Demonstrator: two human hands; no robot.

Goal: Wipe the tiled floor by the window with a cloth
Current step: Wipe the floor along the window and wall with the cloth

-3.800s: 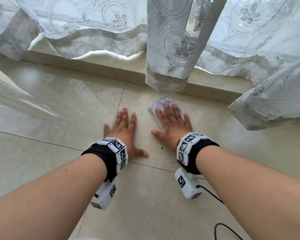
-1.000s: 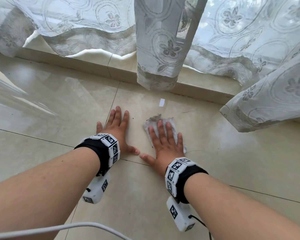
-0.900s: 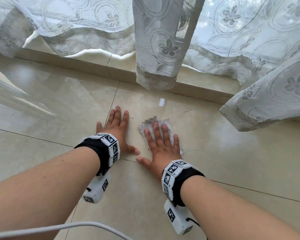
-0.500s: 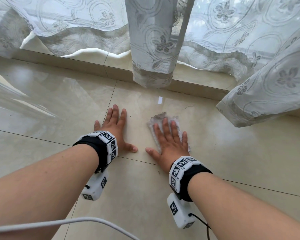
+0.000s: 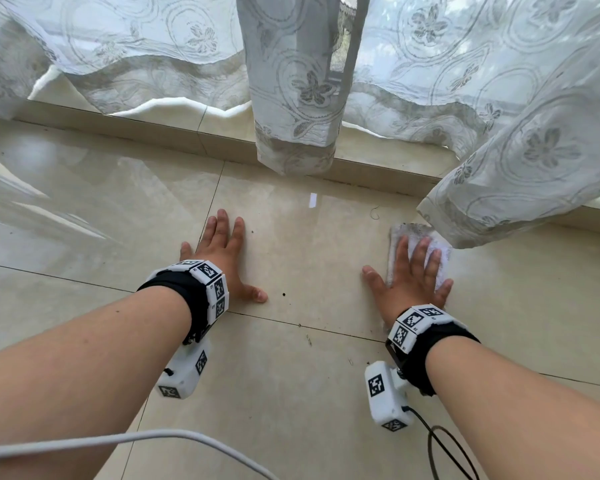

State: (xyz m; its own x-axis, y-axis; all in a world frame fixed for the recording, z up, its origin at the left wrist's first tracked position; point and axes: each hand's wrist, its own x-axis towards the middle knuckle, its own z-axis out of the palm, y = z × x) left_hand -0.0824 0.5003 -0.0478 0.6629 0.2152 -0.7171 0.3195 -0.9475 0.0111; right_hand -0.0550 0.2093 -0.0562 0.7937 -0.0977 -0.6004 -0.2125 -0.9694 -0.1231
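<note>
Tiled floor (image 5: 284, 393) lies under us, a white cable (image 5: 118, 441) crossing its nearest part. Further out our left hand (image 5: 222, 258) rests flat on bare tile, fingers straight and thumb out, well apart from our right hand (image 5: 409, 282), which presses spread fingers down on the white cloth (image 5: 411, 233). That cloth lies on the floor at the hem of the lace curtain (image 5: 520, 161), near the low ledge (image 5: 153, 131) behind.

No legible words, brands or numbers, black-and-white square code markers (image 5: 207, 270) only, on left wristband (image 5: 196, 296), right wristband (image 5: 430, 336), left white module (image 5: 184, 377), right white module (image 5: 385, 400), tiny print beside markers unreadable
</note>
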